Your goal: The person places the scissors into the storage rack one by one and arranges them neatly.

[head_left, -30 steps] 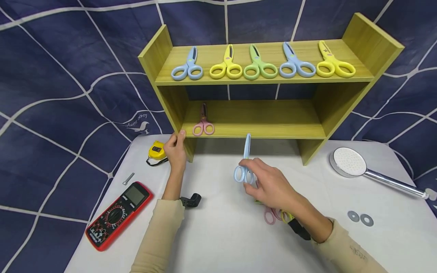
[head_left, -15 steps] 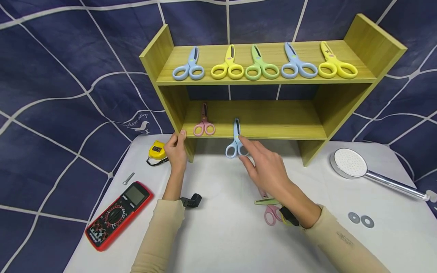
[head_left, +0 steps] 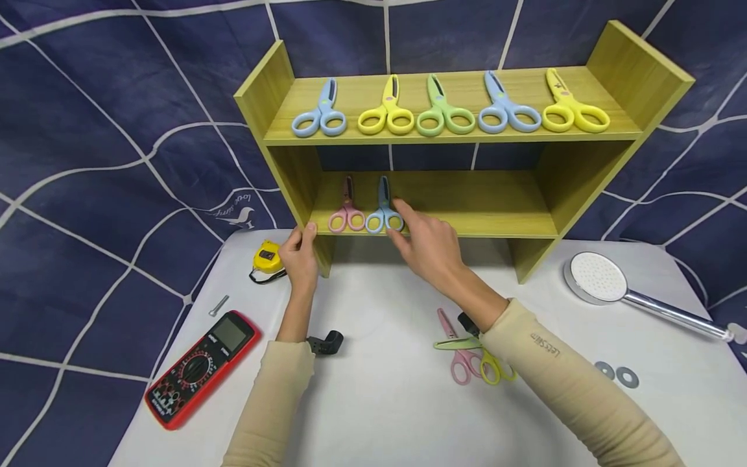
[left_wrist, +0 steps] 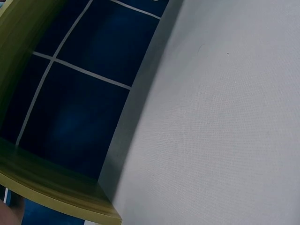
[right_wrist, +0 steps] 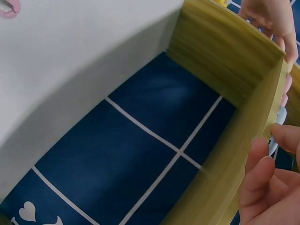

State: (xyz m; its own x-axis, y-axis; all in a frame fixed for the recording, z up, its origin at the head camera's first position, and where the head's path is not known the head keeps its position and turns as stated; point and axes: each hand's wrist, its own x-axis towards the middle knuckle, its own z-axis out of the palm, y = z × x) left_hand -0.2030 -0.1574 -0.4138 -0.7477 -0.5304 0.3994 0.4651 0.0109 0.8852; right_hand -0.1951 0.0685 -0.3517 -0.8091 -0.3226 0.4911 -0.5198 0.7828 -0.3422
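A pair of light-blue scissors lies on the lower board of the wooden shelf, blades toward the back. My right hand holds its right handle ring between forefinger and thumb. In the right wrist view, the blue handle shows partly behind my fingers. Just left of it rest pink scissors. My left hand grips the shelf's left side panel near the lower board, thumb on the front edge; its other fingers are mostly hidden.
Several scissors, including a green pair, line the top board. Pink, green and yellow scissors lie in a pile on the table. Around them are a multimeter, tape measure, bolt, shower head and washers.
My right hand has carried the blue scissors forward and left from above the table onto the lower board, beside the pink pair. My left hand has stayed on the shelf.
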